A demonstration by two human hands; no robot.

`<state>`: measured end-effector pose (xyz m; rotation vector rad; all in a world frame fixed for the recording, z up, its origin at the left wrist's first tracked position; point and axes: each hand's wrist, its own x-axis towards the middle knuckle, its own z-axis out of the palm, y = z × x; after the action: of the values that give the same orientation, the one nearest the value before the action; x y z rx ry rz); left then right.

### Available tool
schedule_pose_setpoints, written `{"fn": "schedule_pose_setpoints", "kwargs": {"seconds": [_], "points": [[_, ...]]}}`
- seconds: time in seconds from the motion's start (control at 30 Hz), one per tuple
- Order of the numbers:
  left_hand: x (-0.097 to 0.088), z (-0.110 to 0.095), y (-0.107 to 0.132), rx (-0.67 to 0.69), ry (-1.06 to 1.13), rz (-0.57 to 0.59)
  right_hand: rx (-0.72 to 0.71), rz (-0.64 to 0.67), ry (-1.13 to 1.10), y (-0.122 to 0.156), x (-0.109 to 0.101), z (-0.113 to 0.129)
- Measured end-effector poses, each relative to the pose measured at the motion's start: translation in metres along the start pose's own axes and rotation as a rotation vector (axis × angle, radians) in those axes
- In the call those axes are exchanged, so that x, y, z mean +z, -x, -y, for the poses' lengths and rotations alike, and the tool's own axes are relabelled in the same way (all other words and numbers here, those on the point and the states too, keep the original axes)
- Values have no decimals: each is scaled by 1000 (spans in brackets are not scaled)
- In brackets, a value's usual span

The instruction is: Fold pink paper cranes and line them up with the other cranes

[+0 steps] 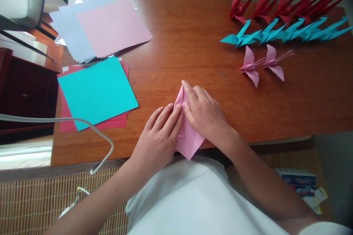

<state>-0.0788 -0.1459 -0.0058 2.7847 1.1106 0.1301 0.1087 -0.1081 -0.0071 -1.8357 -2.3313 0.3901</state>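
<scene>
A folded pink paper point(190, 140) lies near the front edge of the wooden table point(187, 40), its point aimed away from me. My left hand point(158, 137) lies flat on its left side, fingers stretched out and pressing down. My right hand point(204, 112) rests on the paper's upper right part, fingers extended along a fold, the index fingertip near the tip.
Sheets of turquoise paper point(96, 90) over red ones lie at the left, with pink point(113, 25) and pale blue sheets behind. Finished cranes stand at the back right: red point(281, 7), turquoise point(284, 33), two pink point(261, 64). A grey cable point(82, 125) curves at the left edge.
</scene>
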Motion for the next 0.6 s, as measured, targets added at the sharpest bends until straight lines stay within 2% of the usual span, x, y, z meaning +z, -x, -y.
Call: {"fn": "schedule_pose_setpoints", "kwargs": {"seconds": [0.23, 0.6], "points": [[1, 1, 0, 7, -2, -6, -39, -53, -124, 4, -3, -5], [1, 1, 1, 2, -1, 4, 12, -17, -163, -4, -7, -7]]}}
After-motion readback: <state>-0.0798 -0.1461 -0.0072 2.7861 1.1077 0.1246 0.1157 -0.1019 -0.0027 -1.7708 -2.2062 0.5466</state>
